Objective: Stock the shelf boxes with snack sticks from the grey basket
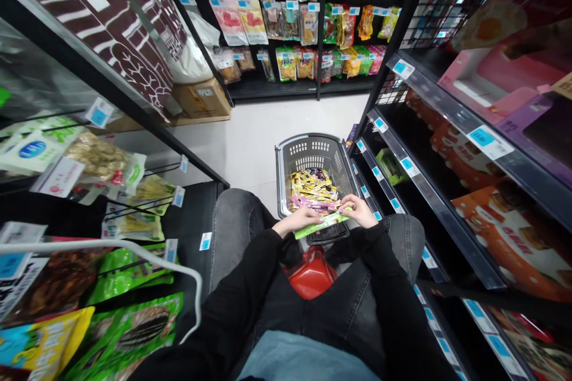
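Between my two hands, over the near end of a dark grey shopping basket (280, 181), is a long, narrow green packet (319, 226). My left hand (300, 220) grips its left part, fingers closed along the upper edge. At the packet's right end, my right hand (358, 211) pinches it between thumb and fingers. Inside the basket lie several small yellow snack packets (315, 184), with pink packets (306, 202) nearer to me. The basket stands on the floor beyond my knees, and the packets hide its bottom.
Black shelves (447, 131) with price tags rise close on my right. Hanging bags of snacks (129, 321) and a white cable (147, 250) are at my left. A red object (311, 274) sits between my legs. Ahead is a rack of snack bags (286, 62), with a cardboard box (203, 101) beside it.
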Tool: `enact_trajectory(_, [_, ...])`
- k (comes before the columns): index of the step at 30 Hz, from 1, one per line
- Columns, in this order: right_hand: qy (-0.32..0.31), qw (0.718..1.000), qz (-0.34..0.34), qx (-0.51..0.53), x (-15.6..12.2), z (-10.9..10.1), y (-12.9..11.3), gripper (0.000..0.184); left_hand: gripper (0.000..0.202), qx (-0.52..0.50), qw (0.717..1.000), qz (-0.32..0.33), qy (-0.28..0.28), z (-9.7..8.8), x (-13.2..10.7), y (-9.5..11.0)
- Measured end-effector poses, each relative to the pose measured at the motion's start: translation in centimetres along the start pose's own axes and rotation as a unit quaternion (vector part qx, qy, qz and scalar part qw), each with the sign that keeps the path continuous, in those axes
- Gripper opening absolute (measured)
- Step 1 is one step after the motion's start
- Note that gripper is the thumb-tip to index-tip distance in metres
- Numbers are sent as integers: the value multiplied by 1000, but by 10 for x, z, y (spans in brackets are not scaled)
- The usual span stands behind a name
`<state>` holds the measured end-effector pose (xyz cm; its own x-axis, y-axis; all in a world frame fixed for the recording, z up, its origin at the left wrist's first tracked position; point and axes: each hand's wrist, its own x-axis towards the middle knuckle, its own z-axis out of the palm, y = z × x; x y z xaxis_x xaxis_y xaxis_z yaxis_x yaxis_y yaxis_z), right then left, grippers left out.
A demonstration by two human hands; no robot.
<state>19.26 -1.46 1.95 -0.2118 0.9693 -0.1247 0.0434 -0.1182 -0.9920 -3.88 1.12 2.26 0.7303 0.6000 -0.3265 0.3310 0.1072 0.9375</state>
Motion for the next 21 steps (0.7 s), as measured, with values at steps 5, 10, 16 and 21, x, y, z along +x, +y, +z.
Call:
enact_trajectory(5, [80,996,-13,37,4,3,8,37,32,29,996,36,78,3,6,0])
enact_trajectory(10, [164,986,5,18,8,8,11,28,29,11,996,33,86,11,11,-4])
enact_trajectory(16, [157,986,-11,-55,11,23,12,27,29,29,992,62,107,32,11,0])
enact_trajectory(21, [130,989,-21,-69,15,32,23,29,32,25,991,68,111,38,11,5])
